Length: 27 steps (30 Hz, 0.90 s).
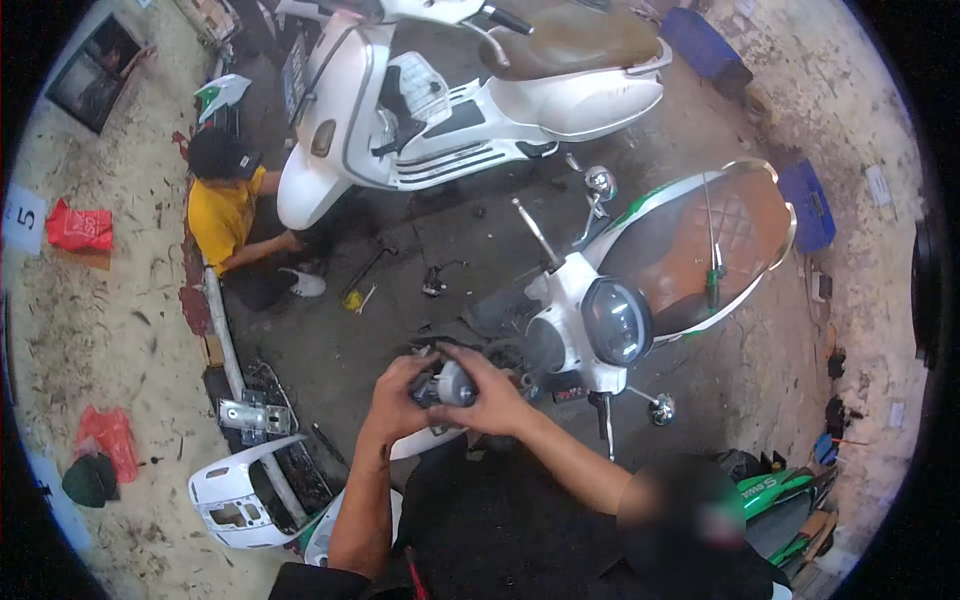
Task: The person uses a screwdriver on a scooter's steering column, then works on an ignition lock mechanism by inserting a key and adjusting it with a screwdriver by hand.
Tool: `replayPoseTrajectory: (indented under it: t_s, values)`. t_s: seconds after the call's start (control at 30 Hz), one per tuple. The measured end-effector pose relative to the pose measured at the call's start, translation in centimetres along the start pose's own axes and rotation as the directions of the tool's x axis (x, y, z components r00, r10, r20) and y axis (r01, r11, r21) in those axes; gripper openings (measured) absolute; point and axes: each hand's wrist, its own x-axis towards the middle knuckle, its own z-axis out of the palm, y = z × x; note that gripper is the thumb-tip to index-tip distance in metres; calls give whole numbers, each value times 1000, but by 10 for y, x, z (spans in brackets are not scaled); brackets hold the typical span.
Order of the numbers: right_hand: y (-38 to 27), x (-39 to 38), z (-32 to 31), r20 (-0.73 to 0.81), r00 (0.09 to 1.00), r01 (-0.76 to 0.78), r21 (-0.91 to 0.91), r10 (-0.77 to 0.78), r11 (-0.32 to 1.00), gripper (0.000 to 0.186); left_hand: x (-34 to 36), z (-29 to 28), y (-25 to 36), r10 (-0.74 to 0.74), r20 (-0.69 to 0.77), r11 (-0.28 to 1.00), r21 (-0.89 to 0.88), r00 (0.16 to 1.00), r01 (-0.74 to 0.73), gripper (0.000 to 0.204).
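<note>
In front of my body, both hands close around a small grey part with a rounded, cylinder-like body (456,383); its exact kind I cannot make out. My left hand (396,397) grips its left side, where a darker portion shows between the fingers. Against the other side press the thumb and fingers of my right hand (492,396). Just right of my hands stands a white and green scooter, its round headlight (617,321) and front bodywork nearest. A green-handled screwdriver (713,285) lies on its brown seat (665,250).
A person in a yellow shirt (220,222) crouches by the white scooter (480,140) at the back. Tools, including a wrench (368,298), lie on the dark floor. At lower left are a white body panel (225,480) and a metal bracket (255,415). Blue crates (808,205) line the right wall.
</note>
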Motion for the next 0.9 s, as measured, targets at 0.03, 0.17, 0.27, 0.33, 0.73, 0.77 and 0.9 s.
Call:
replayPoseTrajectory:
  t_s: [0.03, 0.17, 0.27, 0.33, 0.73, 0.77, 0.9]
  values:
    - [7, -4, 10, 28, 999, 38, 98, -41, 994, 80, -5, -5, 2, 68, 33, 998, -8, 997, -68, 68]
    - [5, -30, 39, -80, 988, -111, 236, 134, 965, 76, -30, -24, 7, 99, -101, 994, -33, 990, -102, 74]
    - [-9, -39, 57, -236, 940, -113, 469, 248, 876, 78, -62, -35, -34, -134, -196, 971, -221, 971, 90, 61]
    - [-3, -42, 67, -263, 931, -101, 485, 254, 869, 75, -80, -29, -61, -423, -88, 791, -521, 902, 320, 42]
    - [-54, -40, 78, -189, 977, -111, -69, 96, 991, 91, -32, -8, -86, -122, 225, 662, -707, 967, 248, 33]
    - [-56, -41, 81, -217, 972, -98, -16, 92, 995, 89, -33, -8, -88, -115, 217, 663, -710, 969, 238, 33]
    - [-44, -41, 81, -241, 969, -22, 134, 54, 991, 86, -38, -12, -84, -102, 147, 757, -630, 984, 173, 30]
